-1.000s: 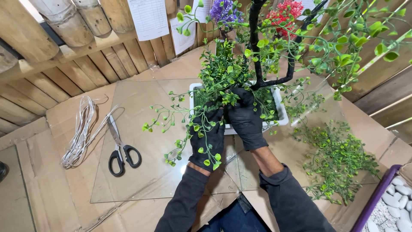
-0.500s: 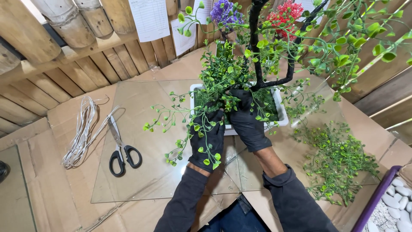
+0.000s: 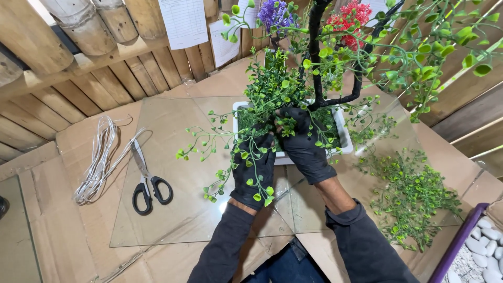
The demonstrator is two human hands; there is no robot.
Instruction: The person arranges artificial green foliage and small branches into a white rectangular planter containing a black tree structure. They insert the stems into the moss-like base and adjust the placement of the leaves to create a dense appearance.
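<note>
A white rectangular planter (image 3: 343,137) stands on a glass sheet (image 3: 173,209) and holds an artificial tree with a black trunk (image 3: 314,57) and green leafy sprigs. Both my hands wear black gloves. My left hand (image 3: 255,170) rests at the planter's near edge, fingers closed among trailing green sprigs (image 3: 209,147). My right hand (image 3: 305,147) reaches into the planter at the trunk's base, fingers pressed into the foliage. Leaves hide both sets of fingertips.
Black-handled scissors (image 3: 145,181) and a bundle of pale wire (image 3: 97,162) lie to the left. Loose green sprigs (image 3: 414,196) are piled on the right. A purple tray of white pebbles (image 3: 484,241) sits at the bottom right. Wooden slats and logs back the cardboard-covered table.
Both hands stay at the planter; the fingers shift slightly among the sprigs. Nothing else has moved.
</note>
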